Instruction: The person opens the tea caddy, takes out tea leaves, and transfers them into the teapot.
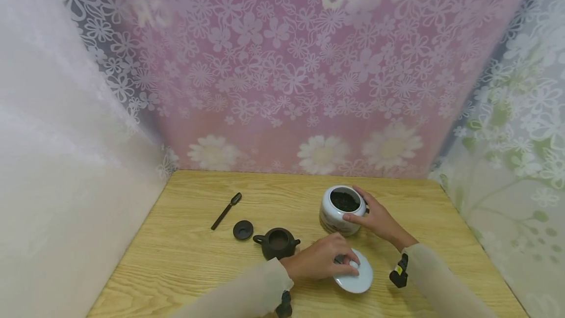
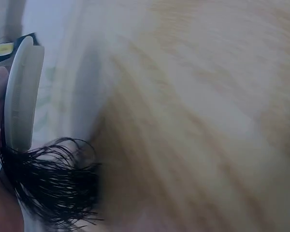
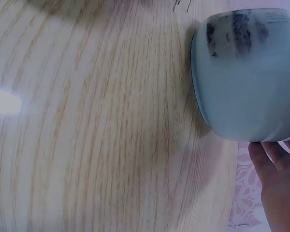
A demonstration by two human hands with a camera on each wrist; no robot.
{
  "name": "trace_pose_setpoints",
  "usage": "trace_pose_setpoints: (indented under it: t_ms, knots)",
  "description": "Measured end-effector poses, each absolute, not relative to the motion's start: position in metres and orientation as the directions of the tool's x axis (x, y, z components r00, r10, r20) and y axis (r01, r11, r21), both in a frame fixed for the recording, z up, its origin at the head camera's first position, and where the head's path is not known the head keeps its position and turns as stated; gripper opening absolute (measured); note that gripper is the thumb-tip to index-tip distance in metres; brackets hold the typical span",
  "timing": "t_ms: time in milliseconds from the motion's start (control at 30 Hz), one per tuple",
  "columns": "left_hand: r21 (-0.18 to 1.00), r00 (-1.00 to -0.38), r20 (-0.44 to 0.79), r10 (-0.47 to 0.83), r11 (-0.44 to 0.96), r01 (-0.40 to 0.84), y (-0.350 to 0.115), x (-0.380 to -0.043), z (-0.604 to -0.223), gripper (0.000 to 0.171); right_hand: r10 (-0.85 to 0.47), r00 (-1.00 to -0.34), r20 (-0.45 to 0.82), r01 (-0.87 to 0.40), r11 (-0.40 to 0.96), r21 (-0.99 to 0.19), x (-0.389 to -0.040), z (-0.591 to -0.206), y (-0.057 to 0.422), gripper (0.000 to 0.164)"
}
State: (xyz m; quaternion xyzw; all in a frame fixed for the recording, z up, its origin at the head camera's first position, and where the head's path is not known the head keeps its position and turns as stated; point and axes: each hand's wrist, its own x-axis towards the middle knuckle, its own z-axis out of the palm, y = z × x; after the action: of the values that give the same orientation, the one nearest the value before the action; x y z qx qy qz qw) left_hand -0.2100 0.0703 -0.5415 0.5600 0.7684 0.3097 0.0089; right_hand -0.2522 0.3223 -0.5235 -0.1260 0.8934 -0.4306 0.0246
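My left hand [image 1: 324, 258] pinches the round knob of a white lid [image 1: 358, 278], which it holds at a tilt near the front of the table. Seen nearly edge-on in the left wrist view, the lid [image 2: 25, 96] has fingers at its left and a bunch of fine black strands [image 2: 58, 186] below it. With thumb and fingers spread around its side, my right hand [image 1: 380, 219] grips a white lidless jar [image 1: 335, 225] holding dark loose contents. Dark printed marks show on the jar's wall [image 3: 251, 92] in the right wrist view.
A dark teapot [image 1: 279, 249] without its lid stands beside my left wrist, partly covered by it. Left of it lie a small round black lid [image 1: 243, 230] and a black scoop [image 1: 227, 210]. Flowered curtains [image 1: 282, 63] enclose the wooden table [image 1: 145, 269].
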Motion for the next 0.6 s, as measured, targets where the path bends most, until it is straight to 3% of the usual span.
trace_pose_setpoints:
  t_ms: [233,600]
  knots:
    - [0.485,-0.358,0.277,0.892,0.192,0.853,0.072,-0.208,-0.556,0.024,-0.242,-0.969,0.051,-0.193,0.611,-0.768,-0.253,-0.523,0.324,0.104]
    - [0.497,-0.395,0.209,0.895,0.251,0.831,0.070,-0.212,-0.571,0.028,-0.239,-0.970,0.039,-0.178,0.594,-0.785,-0.252,-0.523,0.323,0.104]
